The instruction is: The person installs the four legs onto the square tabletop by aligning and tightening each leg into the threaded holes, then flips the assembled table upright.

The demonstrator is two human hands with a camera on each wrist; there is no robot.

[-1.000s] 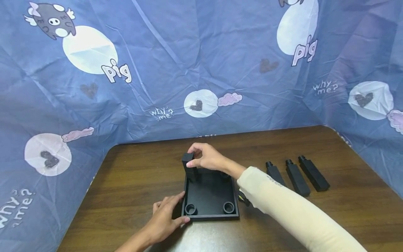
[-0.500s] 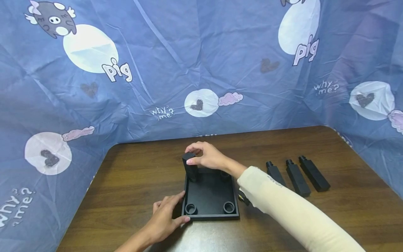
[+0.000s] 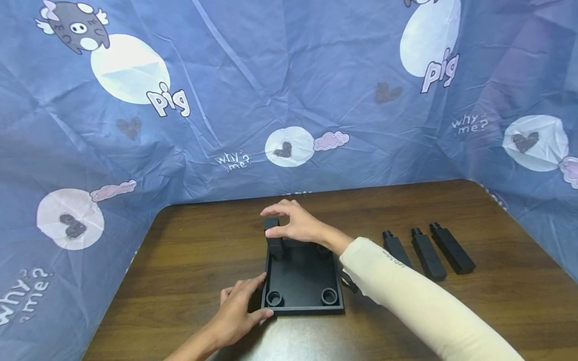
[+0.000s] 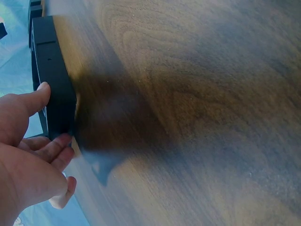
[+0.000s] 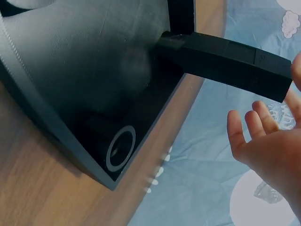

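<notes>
A black tray-like panel [image 3: 302, 278] with a raised rim and round corner sockets lies on the table. At its far left corner a black square table leg [image 3: 275, 244] stands in the corner; its lower end meets the panel in the right wrist view. My right hand [image 3: 301, 224] holds the leg's top, thumb on the near face and forefinger reaching past the far side. The other fingers [image 5: 237, 129] are spread off the leg. My left hand [image 3: 237, 313] steadies the panel's near left corner, thumb on the front edge and fingers along the left side.
Three more black legs [image 3: 428, 255] with threaded ends lie to the right on the wooden table [image 3: 194, 250]. A small dark object with a yellow mark [image 3: 348, 282] sits by the panel's right side, partly under the sleeve. A blue printed cloth [image 3: 235, 100] hangs behind.
The leg has turned about its upright axis in my right hand's fingers. The right forefinger has stretched further out to the left. My left hand and the panel stay put.
</notes>
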